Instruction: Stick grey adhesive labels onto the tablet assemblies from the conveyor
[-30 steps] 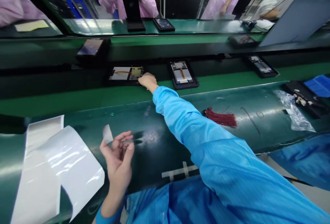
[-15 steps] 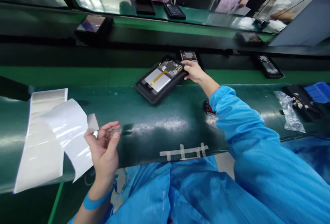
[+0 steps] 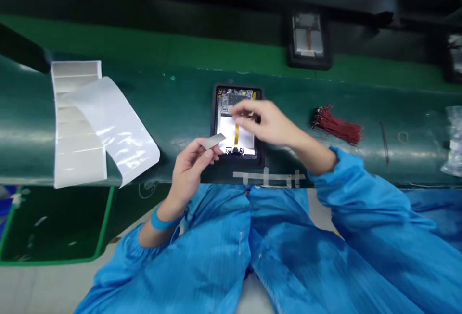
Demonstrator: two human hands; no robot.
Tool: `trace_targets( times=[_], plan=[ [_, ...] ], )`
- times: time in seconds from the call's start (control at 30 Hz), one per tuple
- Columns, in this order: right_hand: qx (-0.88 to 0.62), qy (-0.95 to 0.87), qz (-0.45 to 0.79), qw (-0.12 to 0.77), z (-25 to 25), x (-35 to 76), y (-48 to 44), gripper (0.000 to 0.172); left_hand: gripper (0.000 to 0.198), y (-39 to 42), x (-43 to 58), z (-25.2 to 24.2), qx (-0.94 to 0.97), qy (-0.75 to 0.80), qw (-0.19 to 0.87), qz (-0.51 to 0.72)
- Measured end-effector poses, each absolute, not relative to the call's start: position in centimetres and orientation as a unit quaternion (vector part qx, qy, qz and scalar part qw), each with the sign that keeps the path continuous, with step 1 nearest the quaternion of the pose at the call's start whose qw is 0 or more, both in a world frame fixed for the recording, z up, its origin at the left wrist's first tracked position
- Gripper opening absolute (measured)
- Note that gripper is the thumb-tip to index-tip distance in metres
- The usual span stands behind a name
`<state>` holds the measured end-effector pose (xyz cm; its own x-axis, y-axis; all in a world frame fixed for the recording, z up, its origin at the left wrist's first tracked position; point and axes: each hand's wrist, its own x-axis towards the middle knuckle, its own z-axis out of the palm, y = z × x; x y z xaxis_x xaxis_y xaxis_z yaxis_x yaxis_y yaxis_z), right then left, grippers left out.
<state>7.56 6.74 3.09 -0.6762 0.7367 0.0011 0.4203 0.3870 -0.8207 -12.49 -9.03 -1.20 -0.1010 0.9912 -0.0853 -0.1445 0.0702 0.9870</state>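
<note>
Pinching a small grey film strip (image 3: 213, 141) in the left hand (image 3: 191, 174), the open right hand (image 3: 269, 124) spreads above a tablet housing (image 3: 234, 97) on the worktop (image 3: 371, 164).

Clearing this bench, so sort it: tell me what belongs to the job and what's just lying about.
Job in hand: left hand pinching a pale adhesive strip; right hand over the open tablet in its black tray; white label sheet.

Lying about: bundle of red wires; thin dark wire; clear plastic bag; second tablet on the far belt.
</note>
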Motion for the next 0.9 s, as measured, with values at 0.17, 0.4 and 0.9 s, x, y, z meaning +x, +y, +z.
trace_targets(
  times=[0.17,0.4,0.9],
  plan=[
    [-0.398,-0.733,0.491,0.251,3.3,7.4,-0.1,0.008,0.028,-9.0,-12.2,-1.3,0.516,0.529,0.501,0.451],
    [-0.53,-0.64,0.476,0.288,0.4,9.7,-2.2,0.015,0.031,-9.9,-13.2,-4.0,0.658,0.63,0.212,0.354],
    [-0.56,-0.634,0.468,0.256,-2.8,8.4,-3.9,0.013,0.03,-10.6,-12.8,-5.7,0.742,0.558,0.129,0.348]
  ],
)
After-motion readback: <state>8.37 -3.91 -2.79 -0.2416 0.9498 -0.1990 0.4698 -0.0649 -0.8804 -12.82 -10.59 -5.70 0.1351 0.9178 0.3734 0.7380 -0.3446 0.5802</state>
